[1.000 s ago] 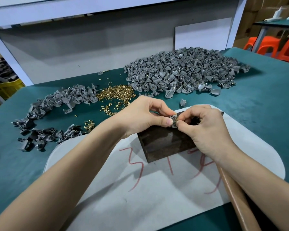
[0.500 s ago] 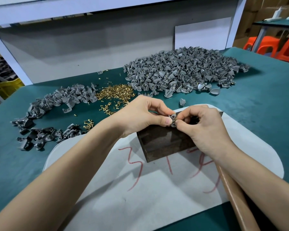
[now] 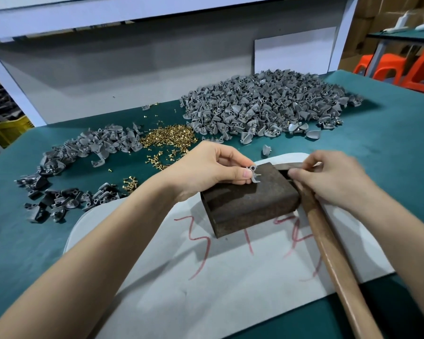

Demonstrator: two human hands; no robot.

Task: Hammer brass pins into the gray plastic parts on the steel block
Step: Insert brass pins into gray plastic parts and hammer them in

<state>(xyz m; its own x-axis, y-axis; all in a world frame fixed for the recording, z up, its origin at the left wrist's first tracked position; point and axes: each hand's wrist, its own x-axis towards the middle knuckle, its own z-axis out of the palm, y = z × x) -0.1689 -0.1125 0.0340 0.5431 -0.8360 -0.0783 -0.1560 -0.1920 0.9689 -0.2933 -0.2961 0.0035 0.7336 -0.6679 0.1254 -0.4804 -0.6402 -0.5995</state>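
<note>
Steel block [image 3: 250, 201] is sitting on the white sheet [image 3: 206, 285], hammer [image 3: 333, 260] lying along its right edge, right hand [image 3: 333, 177] gripping the handle near the head. Left hand [image 3: 206, 167] is pinching the gray plastic part [image 3: 253, 172] on the block's far left corner, brass pin [image 3: 258, 175] sticking out

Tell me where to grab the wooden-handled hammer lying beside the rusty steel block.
Take the brown wooden hammer handle at its bare lower stretch, from the right with the right hand. It lies flat on the white sheet, and the rusty steel block crowds its left side near the head.
</note>
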